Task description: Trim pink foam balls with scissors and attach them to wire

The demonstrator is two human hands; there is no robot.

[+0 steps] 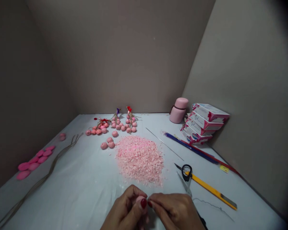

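Note:
At the near edge of the table, my left hand (128, 210) is closed around a small pink ball (139, 198), mostly covered by the fingers. My right hand (176, 207) meets it from the right, thumb and forefinger pinched together against the ball's side. What sits in that pinch is too small or hidden to make out. Just beyond both hands spreads a heap of pink shavings (140, 159). Scissors (187, 180) with black handles lie beside my right hand, partly under a yellow utility knife (211, 188).
Loose pink balls (111, 144) and tied bunches of balls (131, 126) lie farther back. Pink discs (33, 166) and long brown cords (50, 169) are on the left. A thin metal rod (164, 143), pipe cleaners (192, 147), a pink flask (179, 111) and stacked boxes (204, 123) stand or lie right.

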